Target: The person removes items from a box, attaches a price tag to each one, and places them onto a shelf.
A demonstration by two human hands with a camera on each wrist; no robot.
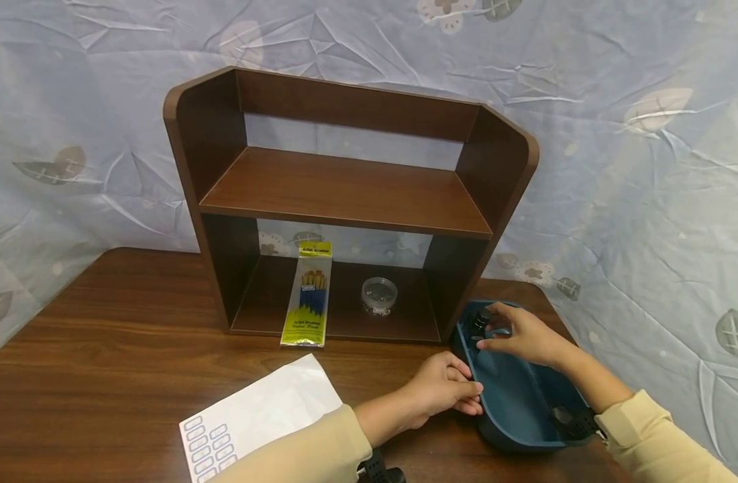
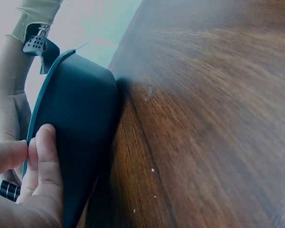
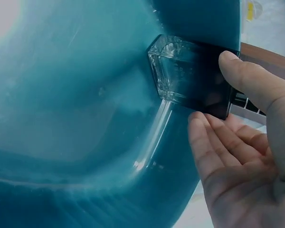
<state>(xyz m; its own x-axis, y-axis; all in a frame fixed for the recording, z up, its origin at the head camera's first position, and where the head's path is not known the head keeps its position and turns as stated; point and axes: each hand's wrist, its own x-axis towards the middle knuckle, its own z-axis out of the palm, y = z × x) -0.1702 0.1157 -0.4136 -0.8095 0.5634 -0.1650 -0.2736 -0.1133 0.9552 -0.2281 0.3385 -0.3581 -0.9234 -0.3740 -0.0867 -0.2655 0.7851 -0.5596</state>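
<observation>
A dark teal plastic tub (image 1: 506, 396) stands at the right of the table. My left hand (image 1: 437, 390) pinches its near left rim, thumb on the rim and fingers against the outer wall in the left wrist view. Inside the tub's far left corner, my right hand (image 1: 522, 333) holds a small dark glass bottle (image 3: 190, 71) between thumb and fingers. The bottle has a thick clear base; its black banded cap (image 2: 9, 190) shows in the left wrist view. Any label on it cannot be read.
A brown two-tier shelf (image 1: 345, 191) stands behind. On its lower level are a pack of artist brushes (image 1: 311, 298) and a round clear container (image 1: 379, 295) of small pieces. White label sheets (image 1: 272, 409) lie in front. A patterned cloth (image 1: 616, 168) hangs behind.
</observation>
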